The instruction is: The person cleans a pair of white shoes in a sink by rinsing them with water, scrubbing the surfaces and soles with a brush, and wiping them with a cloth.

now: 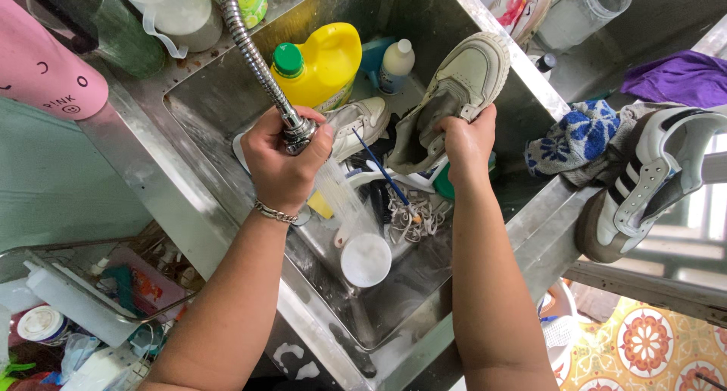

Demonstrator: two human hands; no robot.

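Observation:
My left hand (pixel 282 161) grips the head of a flexible metal spray hose (pixel 254 54) over a steel sink (pixel 204 96); water streams down from it toward a white round lid (pixel 366 259). My right hand (pixel 467 139) holds a cream-white sneaker (pixel 462 84) tilted, sole up, against the sink's right wall. A second white sneaker (pixel 362 120) lies in the sink behind my left hand. A thin blue-handled brush (pixel 381 169) and a tangle of white laces (pixel 416 217) lie in the basin below.
A yellow jug with a green cap (pixel 322 65) and a small white bottle (pixel 395 65) stand at the sink's back. A white-and-black sneaker (pixel 644 183) and blue-white cloth (pixel 572 137) rest on the right ledge. A pink bottle (pixel 42 69) lies at the left.

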